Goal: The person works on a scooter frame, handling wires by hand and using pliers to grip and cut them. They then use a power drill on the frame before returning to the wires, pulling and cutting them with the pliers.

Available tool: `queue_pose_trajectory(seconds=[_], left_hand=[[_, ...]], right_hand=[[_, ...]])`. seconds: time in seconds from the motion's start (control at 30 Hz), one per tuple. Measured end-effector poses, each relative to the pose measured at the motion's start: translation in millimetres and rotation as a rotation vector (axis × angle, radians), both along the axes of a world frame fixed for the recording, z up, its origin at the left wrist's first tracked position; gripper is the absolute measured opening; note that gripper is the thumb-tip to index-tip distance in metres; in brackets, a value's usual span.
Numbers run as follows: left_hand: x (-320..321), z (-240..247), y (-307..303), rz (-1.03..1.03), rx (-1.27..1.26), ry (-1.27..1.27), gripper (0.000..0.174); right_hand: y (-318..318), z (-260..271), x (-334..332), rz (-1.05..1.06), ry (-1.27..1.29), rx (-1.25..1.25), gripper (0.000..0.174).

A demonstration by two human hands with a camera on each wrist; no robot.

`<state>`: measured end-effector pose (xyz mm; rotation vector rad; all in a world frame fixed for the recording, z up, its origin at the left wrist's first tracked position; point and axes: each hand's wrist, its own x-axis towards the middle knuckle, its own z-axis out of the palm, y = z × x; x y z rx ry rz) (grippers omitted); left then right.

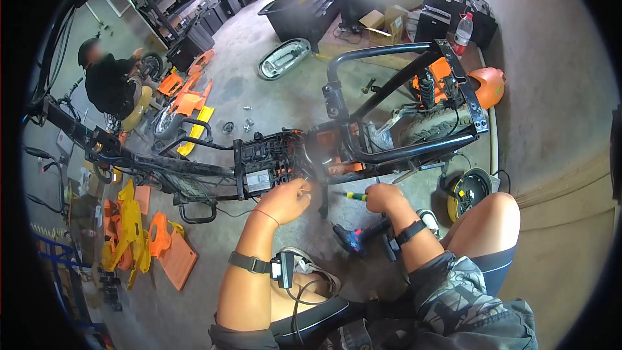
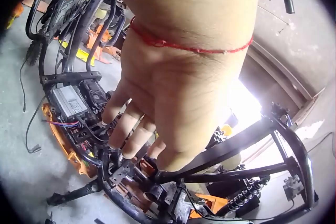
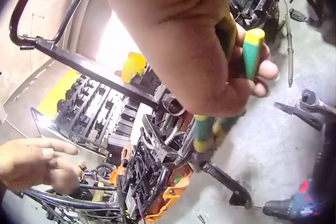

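Note:
A black motorbike-like frame (image 1: 414, 149) stands before me, with wiring and a silver box (image 1: 259, 180) in its middle. My right hand (image 1: 385, 198) grips pliers with green and yellow handles (image 3: 253, 53); their head is hidden in the right wrist view. The tool points left, toward the frame's lower bracket. Close by the wiring, my left hand (image 1: 285, 201) has its fingers (image 2: 137, 139) loosely bent, with nothing visible in them. A blue and black power drill (image 1: 350, 240) lies on the floor below the right hand.
Yellow and orange body panels (image 1: 133, 233) lie at left. A yellow helmet-like shell (image 1: 470, 194) rests near my right knee. Another person (image 1: 110, 81) sits at the far left by a wheel. Black bins (image 1: 291, 23), cartons and a bottle (image 1: 463, 32) stand at the back.

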<state>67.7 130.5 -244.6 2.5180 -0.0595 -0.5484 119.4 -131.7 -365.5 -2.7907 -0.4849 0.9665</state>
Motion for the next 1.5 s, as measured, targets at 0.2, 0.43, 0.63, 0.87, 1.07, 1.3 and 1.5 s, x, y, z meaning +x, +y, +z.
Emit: queue_pose_trajectory(seconds=[0.2, 0.43, 0.63, 0.87, 1.07, 1.3, 1.5], left_hand=[[1.5, 0.6, -2.7, 0.005, -0.003, -0.012, 0.039], [3.9, -2.2, -1.6, -0.005, -0.021, -0.004, 0.036], [2.9, 3.2, -1.5, 0.018, -0.025, 0.038, 0.036], [1.2, -3.4, 2.8, 0.004, -0.013, -0.009, 0.039], [1.6, -3.1, -0.6, -0.007, -0.003, -0.028, 0.038], [0.4, -1.6, -0.7, 0.0, -0.009, -0.007, 0.036], [0.8, -2.0, -0.3, -0.014, -0.003, -0.022, 0.036]], right_hand=[[-0.6, 3.0, -10.0, 0.061, -0.004, -0.165, 0.031], [18.8, 20.3, -7.4, -0.144, -0.073, -0.019, 0.031], [11.7, 19.0, -11.0, 0.042, 0.031, -0.193, 0.033], [16.5, 34.8, 0.8, -0.228, -0.23, 0.121, 0.028], [11.3, 32.6, -9.2, 0.047, 0.046, -0.203, 0.035], [13.3, 40.5, -2.7, -0.225, -0.143, -0.033, 0.03], [10.5, 31.0, -1.0, -0.212, -0.157, -0.009, 0.031]])
